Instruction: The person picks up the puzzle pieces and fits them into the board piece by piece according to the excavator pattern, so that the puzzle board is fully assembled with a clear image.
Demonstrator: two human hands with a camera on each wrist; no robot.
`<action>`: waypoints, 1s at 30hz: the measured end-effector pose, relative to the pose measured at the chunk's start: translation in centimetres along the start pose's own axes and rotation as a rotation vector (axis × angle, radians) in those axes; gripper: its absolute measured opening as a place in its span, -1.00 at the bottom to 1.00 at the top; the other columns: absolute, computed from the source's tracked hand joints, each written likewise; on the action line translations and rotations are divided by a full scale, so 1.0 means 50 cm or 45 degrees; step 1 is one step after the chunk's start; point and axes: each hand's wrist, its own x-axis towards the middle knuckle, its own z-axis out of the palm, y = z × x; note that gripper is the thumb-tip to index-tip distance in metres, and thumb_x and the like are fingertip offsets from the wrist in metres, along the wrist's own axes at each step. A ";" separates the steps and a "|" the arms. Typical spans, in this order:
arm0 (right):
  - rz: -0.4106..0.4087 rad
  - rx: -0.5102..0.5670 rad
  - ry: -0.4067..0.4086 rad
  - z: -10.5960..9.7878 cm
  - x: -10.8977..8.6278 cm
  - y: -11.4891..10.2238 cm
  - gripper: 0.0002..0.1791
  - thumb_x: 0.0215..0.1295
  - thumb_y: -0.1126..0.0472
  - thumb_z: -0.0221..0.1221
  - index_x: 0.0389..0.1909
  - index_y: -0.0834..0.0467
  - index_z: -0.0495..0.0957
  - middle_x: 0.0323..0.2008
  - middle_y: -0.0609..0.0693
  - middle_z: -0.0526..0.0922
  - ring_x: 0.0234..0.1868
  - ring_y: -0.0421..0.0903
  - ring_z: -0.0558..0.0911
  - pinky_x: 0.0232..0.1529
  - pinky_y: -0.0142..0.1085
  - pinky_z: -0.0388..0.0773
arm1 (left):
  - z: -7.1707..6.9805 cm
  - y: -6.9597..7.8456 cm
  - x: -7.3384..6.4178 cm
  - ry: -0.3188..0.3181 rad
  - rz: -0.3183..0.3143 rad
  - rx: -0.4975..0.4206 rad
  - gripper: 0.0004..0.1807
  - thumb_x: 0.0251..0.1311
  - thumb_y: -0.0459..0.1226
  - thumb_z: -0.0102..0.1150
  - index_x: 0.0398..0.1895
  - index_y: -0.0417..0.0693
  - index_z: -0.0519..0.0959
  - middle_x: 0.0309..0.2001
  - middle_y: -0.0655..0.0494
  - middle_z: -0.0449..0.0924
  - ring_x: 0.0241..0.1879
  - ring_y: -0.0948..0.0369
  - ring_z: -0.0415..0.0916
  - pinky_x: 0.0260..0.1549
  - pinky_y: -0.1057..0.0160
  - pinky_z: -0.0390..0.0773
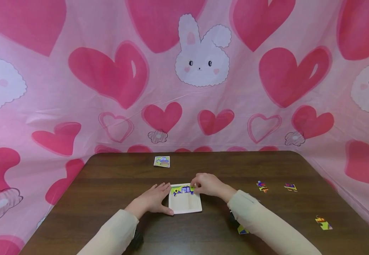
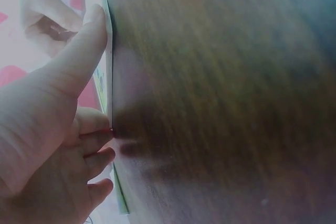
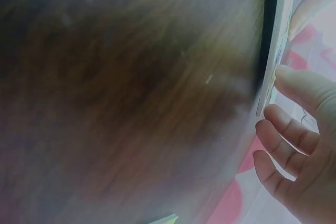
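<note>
A square white puzzle tray (image 1: 185, 205) lies on the table, with joined jigsaw pieces (image 1: 182, 190) along its far side, printed with a blue vehicle on yellow-green. My left hand (image 1: 152, 198) rests against the tray's left side, fingers extended and thumb near the front corner; in the left wrist view the thumb (image 2: 86, 51) lies along the rim. At the far right corner my right hand (image 1: 210, 185) pinches a puzzle piece (image 1: 192, 185), mostly hidden by its fingers. The right wrist view shows that thumb (image 3: 302, 88) at the tray edge, the other fingers loosely bent.
A small picture card (image 1: 162, 162) lies near the table's far edge. Loose puzzle pieces lie to the right: one (image 1: 262, 186), another (image 1: 290, 187), and one nearer (image 1: 323, 223). A yellow-green piece (image 1: 243, 230) is partly covered by the right sleeve (image 1: 261, 219). A heart-printed curtain (image 1: 184, 95) hangs behind.
</note>
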 end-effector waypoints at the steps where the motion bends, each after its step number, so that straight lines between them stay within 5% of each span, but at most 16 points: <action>1: -0.008 -0.012 -0.001 0.002 0.001 0.001 -0.84 0.10 0.17 0.29 -0.27 0.04 0.67 -0.54 -0.20 0.39 -0.50 -0.24 0.39 -0.48 -0.39 0.37 | 0.000 0.000 0.000 0.000 -0.001 0.001 0.06 -0.16 0.22 0.27 0.34 -0.22 0.18 0.36 -0.08 0.10 0.35 0.00 -0.02 0.27 -0.02 -0.06; 17: -0.032 -0.021 0.018 -0.005 -0.004 -0.005 -0.82 0.10 0.18 0.30 -0.24 0.07 0.68 -0.51 -0.18 0.44 -0.50 -0.24 0.40 -0.47 -0.39 0.40 | -0.002 0.007 -0.001 0.001 0.007 0.009 0.05 -0.15 0.22 0.28 0.33 -0.25 0.19 0.35 -0.09 0.12 0.34 0.01 -0.01 0.27 -0.01 -0.05; 30: 0.028 0.088 0.186 -0.074 -0.079 0.034 -0.72 0.08 0.23 0.32 -0.15 0.17 0.62 -0.41 -0.11 0.53 -0.39 -0.18 0.49 -0.36 -0.31 0.51 | -0.002 0.005 -0.004 0.009 0.013 0.008 0.06 -0.15 0.21 0.29 0.33 -0.26 0.19 0.35 -0.11 0.12 0.34 -0.01 -0.01 0.27 -0.02 -0.05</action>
